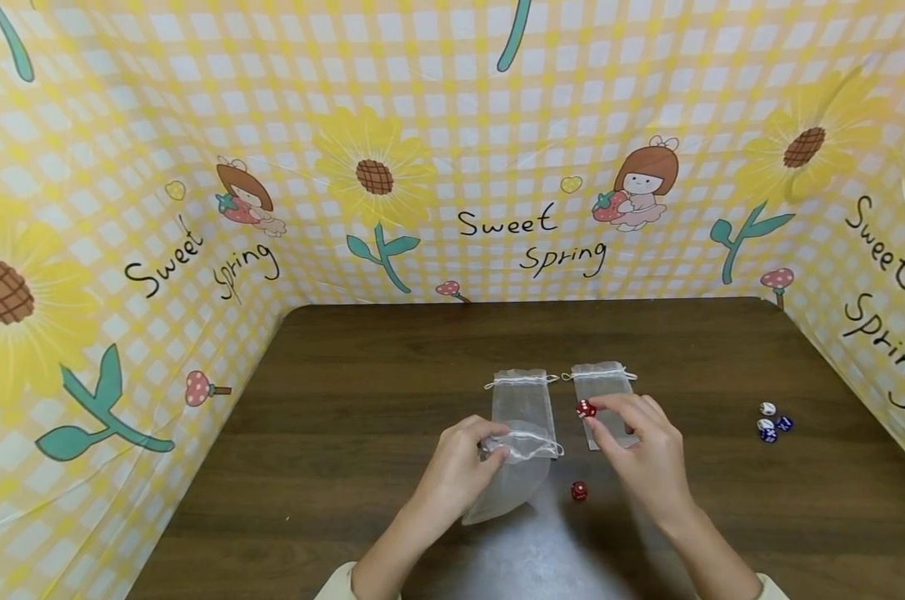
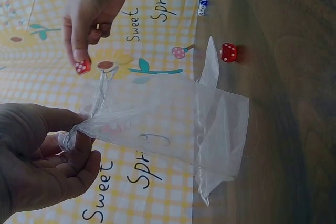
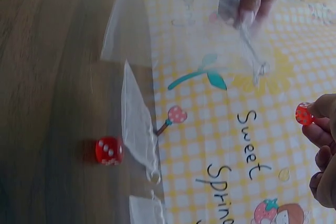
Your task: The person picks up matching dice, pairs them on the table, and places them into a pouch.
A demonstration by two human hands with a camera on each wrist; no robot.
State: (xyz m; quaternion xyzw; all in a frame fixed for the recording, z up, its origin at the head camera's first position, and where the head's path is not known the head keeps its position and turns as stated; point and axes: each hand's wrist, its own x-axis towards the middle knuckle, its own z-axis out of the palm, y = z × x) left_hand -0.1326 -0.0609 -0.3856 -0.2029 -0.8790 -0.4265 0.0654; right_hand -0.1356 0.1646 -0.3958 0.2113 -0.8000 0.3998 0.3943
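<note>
My left hand (image 1: pixel 460 462) pinches a sheer white drawstring pouch (image 1: pixel 508 487) near its mouth, and the body of the pouch hangs down toward the table. In the left wrist view the pouch (image 2: pixel 152 114) is see-through and nothing shows inside it. Between thumb and fingertips, my right hand (image 1: pixel 643 454) holds a red die (image 1: pixel 586 408) with white dots, up near the pouch's mouth and apart from it. A second red die (image 1: pixel 579 491) lies on the table between the two hands; the right wrist view shows this die (image 3: pixel 109 150) too.
Two more sheer pouches lie flat on the dark wooden table (image 1: pixel 392 358): one pouch (image 1: pixel 520 400) behind my left hand, another pouch (image 1: pixel 598 383) behind my right. Several blue and white dice (image 1: pixel 767 428) sit at the right. A yellow checked cloth (image 1: pixel 452 167) walls the table's back and sides.
</note>
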